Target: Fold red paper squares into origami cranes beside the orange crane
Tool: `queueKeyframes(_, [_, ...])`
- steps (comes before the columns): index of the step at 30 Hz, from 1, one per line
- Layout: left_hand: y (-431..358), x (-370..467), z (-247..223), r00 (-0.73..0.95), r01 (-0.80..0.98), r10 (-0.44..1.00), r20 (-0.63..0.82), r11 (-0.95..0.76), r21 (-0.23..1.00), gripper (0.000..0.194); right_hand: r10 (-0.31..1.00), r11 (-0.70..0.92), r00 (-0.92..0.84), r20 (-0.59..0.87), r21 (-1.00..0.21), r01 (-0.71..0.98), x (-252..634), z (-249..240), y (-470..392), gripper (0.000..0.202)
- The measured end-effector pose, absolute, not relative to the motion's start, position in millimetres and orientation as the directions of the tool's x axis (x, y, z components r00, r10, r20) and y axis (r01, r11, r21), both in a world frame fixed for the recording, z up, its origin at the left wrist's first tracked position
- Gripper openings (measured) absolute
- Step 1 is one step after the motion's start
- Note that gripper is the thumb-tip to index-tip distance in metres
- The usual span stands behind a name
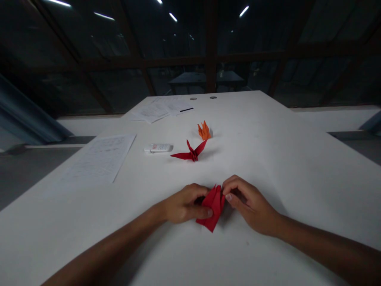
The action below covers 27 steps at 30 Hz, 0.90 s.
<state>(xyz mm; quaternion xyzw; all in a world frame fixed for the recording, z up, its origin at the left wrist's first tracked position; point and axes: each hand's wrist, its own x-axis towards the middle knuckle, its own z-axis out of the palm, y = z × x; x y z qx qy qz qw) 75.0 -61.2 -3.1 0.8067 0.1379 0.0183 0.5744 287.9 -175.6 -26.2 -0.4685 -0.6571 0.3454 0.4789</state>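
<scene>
A partly folded piece of red paper (214,204) is held above the near part of the white table (253,159). My left hand (186,203) grips it from the left, thumb across its front face and fingers behind it. The fingers of my right hand (251,204) pinch its upper right edge between thumb and index finger. Beyond my hands stands a red folded crane (193,153) with spread wings. Just behind the crane is an orange folded paper figure (204,131).
Left of the red crane lies a white eraser-like item (158,148) with printing. A written sheet (99,159) is at the left, and more papers (162,108) with a dark pen-like strip (186,109) lie farther back. Dark windows stand behind the table.
</scene>
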Motion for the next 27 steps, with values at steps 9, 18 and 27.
queueKeyframes(9, [-63,76,0,0.971,0.185,0.217,-0.1,-0.421,0.888,0.02,0.982,0.166,-0.112,0.153,-0.979,0.122,285,-33,-182,0.014])
queueKeyframes(18, [-67,76,-1,0.965,0.149,0.259,-0.04,-0.418,0.896,0.028,0.997,0.008,-0.075,0.013,-0.998,-0.067,286,-33,-173,0.029])
queueKeyframes(27, [-73,86,-12,0.912,0.167,0.409,-0.033,-0.298,0.94,0.037,0.994,0.072,-0.083,0.076,-0.996,-0.049,281,-30,-173,0.022])
